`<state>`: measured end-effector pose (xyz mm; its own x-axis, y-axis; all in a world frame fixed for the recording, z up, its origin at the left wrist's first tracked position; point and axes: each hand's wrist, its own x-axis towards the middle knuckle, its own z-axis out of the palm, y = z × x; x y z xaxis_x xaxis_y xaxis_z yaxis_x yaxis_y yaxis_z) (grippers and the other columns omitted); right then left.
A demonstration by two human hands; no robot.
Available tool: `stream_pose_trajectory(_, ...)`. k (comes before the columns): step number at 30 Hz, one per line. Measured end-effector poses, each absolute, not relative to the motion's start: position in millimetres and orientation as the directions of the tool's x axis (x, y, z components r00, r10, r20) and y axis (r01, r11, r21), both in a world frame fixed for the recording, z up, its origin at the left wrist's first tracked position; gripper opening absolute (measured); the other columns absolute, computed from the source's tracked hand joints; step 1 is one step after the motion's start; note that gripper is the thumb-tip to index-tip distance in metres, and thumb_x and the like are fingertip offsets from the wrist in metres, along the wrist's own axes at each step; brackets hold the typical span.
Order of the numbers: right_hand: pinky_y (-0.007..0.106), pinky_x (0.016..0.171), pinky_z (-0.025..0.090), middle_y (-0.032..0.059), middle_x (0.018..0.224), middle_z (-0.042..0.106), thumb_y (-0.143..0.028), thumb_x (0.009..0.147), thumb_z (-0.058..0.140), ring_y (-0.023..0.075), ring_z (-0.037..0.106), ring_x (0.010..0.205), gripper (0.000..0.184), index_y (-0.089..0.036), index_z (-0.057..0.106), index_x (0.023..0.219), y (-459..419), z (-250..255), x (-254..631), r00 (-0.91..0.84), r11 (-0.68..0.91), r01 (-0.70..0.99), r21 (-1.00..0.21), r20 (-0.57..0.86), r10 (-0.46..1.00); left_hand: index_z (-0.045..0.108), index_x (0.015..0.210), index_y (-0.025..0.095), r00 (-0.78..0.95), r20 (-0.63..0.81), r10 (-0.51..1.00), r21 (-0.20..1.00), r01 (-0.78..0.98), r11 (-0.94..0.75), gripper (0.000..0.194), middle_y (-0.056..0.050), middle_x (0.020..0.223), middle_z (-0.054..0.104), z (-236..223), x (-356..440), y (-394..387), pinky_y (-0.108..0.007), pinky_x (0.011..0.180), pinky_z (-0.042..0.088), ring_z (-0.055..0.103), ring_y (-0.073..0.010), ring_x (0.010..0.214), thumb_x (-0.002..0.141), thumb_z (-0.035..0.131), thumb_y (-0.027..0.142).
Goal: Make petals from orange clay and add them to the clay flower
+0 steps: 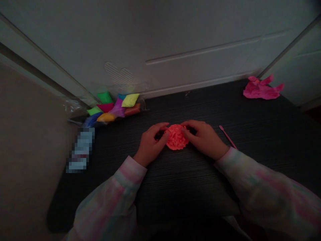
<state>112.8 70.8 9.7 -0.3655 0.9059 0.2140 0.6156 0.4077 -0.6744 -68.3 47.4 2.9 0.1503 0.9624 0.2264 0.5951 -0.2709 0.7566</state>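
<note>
A round, ruffled coral piece (176, 143) is held between two bare hands near the middle of a dark, wood-grained tabletop (175, 180). By the left hand (152, 142), its left edge is gripped, with thumb and forefinger curved apart and a dark gap left between them. By the right hand (205, 136), the upper right edge is gripped in the same loose way, the thumb laid against the ruffles. Neither grip is clenched.

The other fingers of both hands are mostly hidden beneath or behind the palms, so how far they are curled cannot be told. The scene is dimly lit and fine detail is lost. An object at the left edge is blurred into pixel blocks (80, 150), and the lower end of a thin pink tool (227, 137) is covered by the right forearm.

Both forearms, clothed in pastel-striped sleeves (107, 197), are angled inward from the lower corners, palms lowered toward the tabletop, fingertips turned toward each other. Colourful packets (117, 107) are gathered in clear plastic at the back left; a crumpled pink piece (262, 90) is set at the back right.
</note>
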Motion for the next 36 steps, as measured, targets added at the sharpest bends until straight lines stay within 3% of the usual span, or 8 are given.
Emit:
stream_pose_trajectory(6,0.029,0.064,0.044,0.0044,0.077,0.067,-0.022,0.078,0.051,0.0156,0.060,0.067,0.018,-0.014,0.064,0.087,71,10,112,-0.346,0.388,0.634,-0.669,0.203,0.916,0.054,0.105,0.019,0.073,0.220,0.973,0.804,0.551,-0.223,0.027,-0.005,0.092,0.062,2,-71,48,-0.030,0.071,0.047,0.058,-0.0149,0.079,0.083,0.043,0.028)
stream_pose_trajectory(11,0.027,0.061,0.044,0.0037,0.075,0.067,-0.023,0.078,0.050,0.0146,0.059,0.066,0.018,-0.015,0.063,0.087,70,10,112,-0.318,0.370,0.632,-0.681,0.207,0.925,0.059,0.094,0.017,-0.024,0.254,0.967,0.731,0.659,-0.176,0.022,-0.004,0.088,0.061,11,-92,56,-0.028,0.066,0.045,0.056,-0.0149,0.075,0.079,0.049,0.029)
stream_pose_trajectory(15,0.027,0.063,0.044,0.0049,0.078,0.067,-0.023,0.078,0.051,0.0153,0.060,0.068,0.019,-0.014,0.063,0.089,71,9,112,-0.306,0.357,0.634,-0.686,0.202,0.930,0.062,0.090,0.020,0.236,0.056,0.970,0.641,0.736,-0.216,0.028,-0.002,0.079,0.060,23,-112,59,-0.026,0.056,0.043,0.054,-0.0140,0.065,0.070,0.059,0.038)
stream_pose_trajectory(18,0.029,0.066,0.044,0.0055,0.080,0.067,-0.025,0.079,0.050,0.0163,0.060,0.070,0.021,-0.013,0.063,0.091,71,9,111,-0.307,0.347,0.644,-0.682,0.186,0.933,0.063,0.092,0.021,0.433,-0.089,0.897,0.629,0.722,-0.287,0.029,-0.002,0.083,0.060,29,-116,59,-0.026,0.059,0.044,0.055,-0.0148,0.070,0.066,0.063,0.036)
stream_pose_trajectory(20,0.030,0.067,0.044,0.0050,0.080,0.067,-0.027,0.079,0.049,0.0165,0.059,0.071,0.022,-0.014,0.063,0.091,71,10,111,-0.309,0.341,0.645,-0.684,0.175,0.935,0.064,0.090,0.020,0.478,-0.161,0.864,0.629,0.724,-0.283,0.024,-0.002,0.085,0.060,31,-115,58,-0.026,0.063,0.044,0.055,-0.0146,0.072,0.068,0.061,0.030)
stream_pose_trajectory(24,0.029,0.067,0.044,0.0050,0.082,0.066,-0.028,0.080,0.048,0.0163,0.059,0.073,0.023,-0.015,0.062,0.092,72,9,111,-0.285,0.318,0.616,-0.721,0.172,0.943,0.065,0.083,0.017,0.419,-0.240,0.876,0.640,0.747,-0.182,0.018,-0.002,0.077,0.060,29,-111,59,-0.024,0.061,0.041,0.054,-0.0135,0.068,0.072,0.057,0.029)
stream_pose_trajectory(32,0.031,0.077,0.043,0.0062,0.094,0.063,-0.030,0.081,0.046,0.0171,0.057,0.086,0.023,-0.016,0.060,0.092,74,5,115,-0.148,0.230,0.527,-0.819,0.177,0.973,0.059,0.071,0.015,0.169,-0.138,0.976,0.785,0.619,0.003,0.019,0.002,0.066,0.056,13,-116,65,-0.022,0.056,0.036,0.049,-0.0116,0.060,0.070,0.057,0.034)
stream_pose_trajectory(36,0.029,0.070,0.045,0.0048,0.086,0.063,-0.031,0.078,0.049,0.0161,0.058,0.078,0.025,-0.016,0.059,0.096,73,8,114,-0.176,0.162,0.512,-0.844,0.082,0.981,0.054,0.064,0.016,0.124,-0.086,0.989,0.814,0.581,-0.003,0.021,0.004,0.059,0.049,10,-114,66,-0.021,0.051,0.032,0.042,-0.0092,0.054,0.069,0.056,0.036)
